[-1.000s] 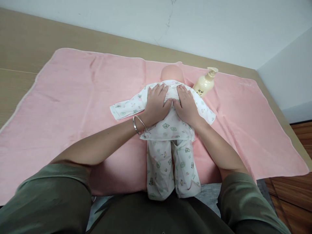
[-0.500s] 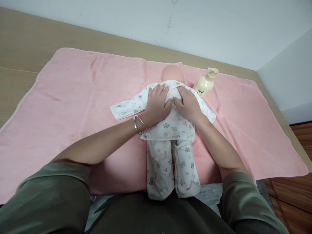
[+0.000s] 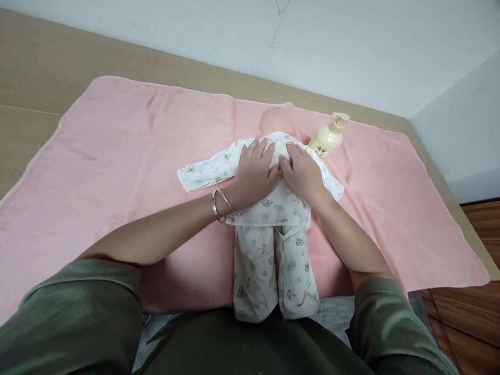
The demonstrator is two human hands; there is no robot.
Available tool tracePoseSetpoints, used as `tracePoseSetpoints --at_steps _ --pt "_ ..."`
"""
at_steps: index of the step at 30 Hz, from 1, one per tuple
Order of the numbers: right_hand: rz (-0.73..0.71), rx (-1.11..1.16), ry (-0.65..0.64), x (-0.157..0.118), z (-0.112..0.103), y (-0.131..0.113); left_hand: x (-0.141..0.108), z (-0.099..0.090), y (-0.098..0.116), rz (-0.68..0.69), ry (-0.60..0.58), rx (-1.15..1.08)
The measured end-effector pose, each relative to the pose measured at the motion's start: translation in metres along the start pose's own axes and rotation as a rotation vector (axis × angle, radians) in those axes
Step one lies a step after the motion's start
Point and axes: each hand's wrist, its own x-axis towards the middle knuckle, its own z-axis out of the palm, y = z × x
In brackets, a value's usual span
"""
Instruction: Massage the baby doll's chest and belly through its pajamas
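Observation:
A baby doll [image 3: 278, 122] lies on a pink blanket [image 3: 187, 120], its bald head away from me and its legs toward me. It wears a white printed shirt [image 3: 269, 205] and matching trousers [image 3: 255, 271]. My left hand [image 3: 255, 172] rests flat on the left of the doll's upper body, fingers spread. On the right side my right hand [image 3: 302, 172] lies flat too, its thumb close to the left thumb. Neither hand grips anything. The doll's face is not visible, and my hands cover part of the shirt.
A cream pump bottle [image 3: 328, 138] stands on the blanket right of the doll's head. Under the blanket is a wooden table [image 3: 35, 62], with a white wall [image 3: 351, 47] behind it. Brown wood panelling [image 3: 464, 312] shows at the lower right.
Both hands have slid slightly toward me over the doll's shirt and remain flat. The doll and bottle have stayed in place; the view has shifted a little.

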Motion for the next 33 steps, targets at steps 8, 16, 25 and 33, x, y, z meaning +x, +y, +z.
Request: tracePoseSetpoints --at_steps 8,16,25,33 --pt "-0.058 -0.072 0.003 -0.012 0.004 -0.007 0.016 -0.006 -0.01 -0.003 -0.044 -0.019" --pt "-0.068 -0.023 0.008 -0.005 0.005 -0.005 0.004 -0.003 0.004 -0.03 -0.026 0.058" --pt "-0.038 -0.066 -0.009 -0.012 0.01 -0.011 0.007 -0.013 0.002 -0.027 -0.109 0.031" --pt "-0.104 -0.023 -0.037 -0.006 0.003 -0.008 0.007 -0.003 -0.002 -0.018 -0.021 0.05"
